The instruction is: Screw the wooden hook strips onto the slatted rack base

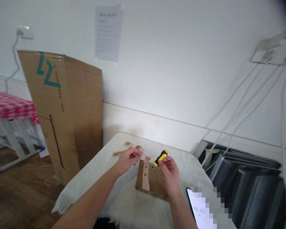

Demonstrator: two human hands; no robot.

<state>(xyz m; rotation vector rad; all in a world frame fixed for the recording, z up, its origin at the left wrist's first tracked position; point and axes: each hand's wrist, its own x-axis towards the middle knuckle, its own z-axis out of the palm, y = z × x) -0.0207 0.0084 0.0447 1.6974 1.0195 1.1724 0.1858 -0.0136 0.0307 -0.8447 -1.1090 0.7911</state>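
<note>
My right hand (171, 171) grips a short black and yellow screwdriver (161, 157) by its handle, with the tip slanting down to the left above a brown wooden block (158, 187). A tan leather-like strip (146, 179) with a few dark holes lies along the block's left side. More small holes dot the bare wood under the screwdriver. To the left of the block's far corner, my left hand (127, 161) has its fingers pinched together; anything between them is too small to make out. Another tan strip (120, 152) lies just beyond it, partly hidden by that hand.
A white fringed cloth (124, 187) covers the small table against the wall. A phone (199, 206) lies at its right edge. A tall cardboard box (83, 111) stands at the left. Dark grey panels (252, 187) and hanging white cables (243, 117) are at the right.
</note>
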